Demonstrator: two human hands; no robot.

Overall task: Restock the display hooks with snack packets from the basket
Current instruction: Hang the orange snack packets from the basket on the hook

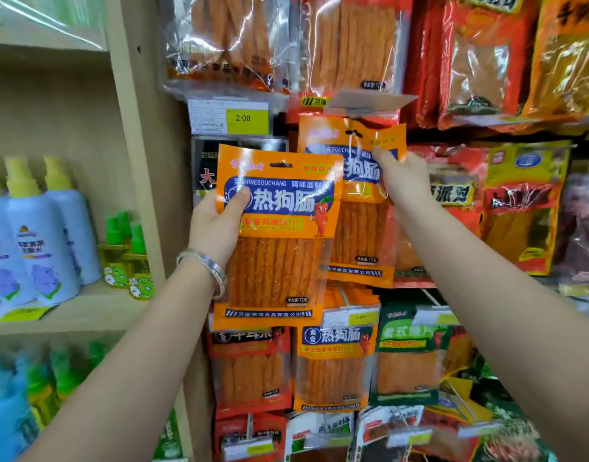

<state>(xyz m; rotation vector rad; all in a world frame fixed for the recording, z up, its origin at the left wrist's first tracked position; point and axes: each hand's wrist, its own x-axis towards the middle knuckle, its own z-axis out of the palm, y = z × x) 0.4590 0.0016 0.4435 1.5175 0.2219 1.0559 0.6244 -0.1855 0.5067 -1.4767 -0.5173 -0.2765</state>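
A light wooden shelf unit [86,311] fills the left side, its upright post [143,161] separating it from the hanging display. On the middle shelf stand three tall pale-blue spray bottles [40,241] with yellow-green caps, close together. Just to their right, near the post, are small yellow bottles [126,258] with green pump tops. A yellow-green shelf label [23,313] sits on the shelf edge below the spray bottles. The shelf beneath holds blurred blue and green bottles [36,388]. Right of the post, a white price tag [231,116] has a yellow-green field reading 2.00; a similar tag [351,316] lower down is too blurred to read
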